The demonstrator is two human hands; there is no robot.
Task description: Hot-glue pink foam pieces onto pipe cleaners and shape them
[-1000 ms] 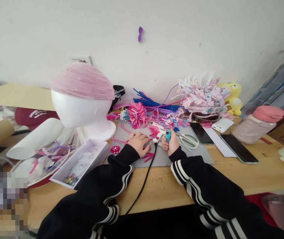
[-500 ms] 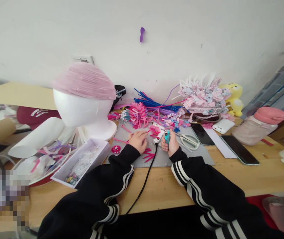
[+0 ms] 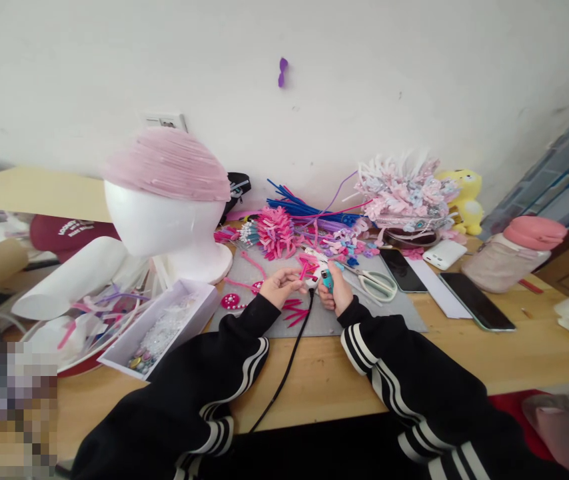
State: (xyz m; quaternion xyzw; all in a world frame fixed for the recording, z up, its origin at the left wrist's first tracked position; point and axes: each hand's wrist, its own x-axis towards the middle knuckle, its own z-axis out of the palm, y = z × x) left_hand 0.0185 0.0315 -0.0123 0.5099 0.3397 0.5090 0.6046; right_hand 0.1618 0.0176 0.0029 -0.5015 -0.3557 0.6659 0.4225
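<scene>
Bright, even daylight; soft shadows, edges bowed, lower-left corner pixelated

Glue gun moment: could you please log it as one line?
right hand: grips glue gun | left hand: holds pink strip | over grey mat

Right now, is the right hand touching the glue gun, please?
Touching: the head view shows the right hand wrapped around the glue gun, grip closed on its handle.

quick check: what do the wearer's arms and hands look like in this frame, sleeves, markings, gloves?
Both arms wear black long sleeves with white stripes banding the cuffs and elbows. The left hand and right hand are bare: no gloves visible; any rings are too small to tell.
</scene>
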